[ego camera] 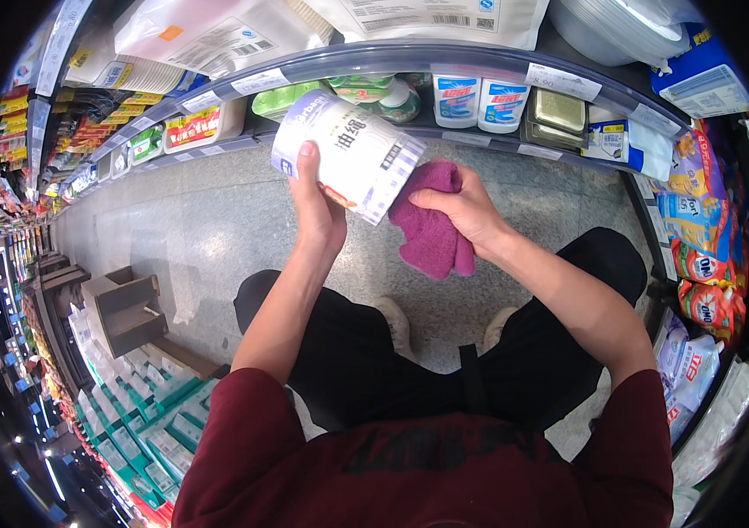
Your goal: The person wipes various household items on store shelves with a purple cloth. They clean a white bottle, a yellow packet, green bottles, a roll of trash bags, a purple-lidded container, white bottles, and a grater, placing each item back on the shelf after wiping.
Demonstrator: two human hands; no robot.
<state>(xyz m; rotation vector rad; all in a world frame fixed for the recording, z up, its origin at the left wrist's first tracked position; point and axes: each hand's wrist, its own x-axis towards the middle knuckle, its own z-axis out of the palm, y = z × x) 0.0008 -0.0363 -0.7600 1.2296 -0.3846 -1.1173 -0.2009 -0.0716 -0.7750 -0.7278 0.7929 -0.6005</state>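
Note:
My left hand (316, 198) grips a white and lavender cylindrical package (351, 155) from below, its thumb lying along the near side. The package is tilted, and its lower right end is beside a magenta cloth (432, 224). That cloth is bunched in my right hand (457, 211), the thumb pressed on top of it. Whether the cloth touches the package's end cannot be told. Both hands are above the grey floor, in front of the lower shelf.
Ahead runs a shelf edge (466, 137) with white and blue bottles (457, 99) and metallic-looking packs (556, 109). Detergent bags (704, 261) fill shelves at the right. A cardboard box (125, 310) and green-and-white packages (143, 422) are at the lower left.

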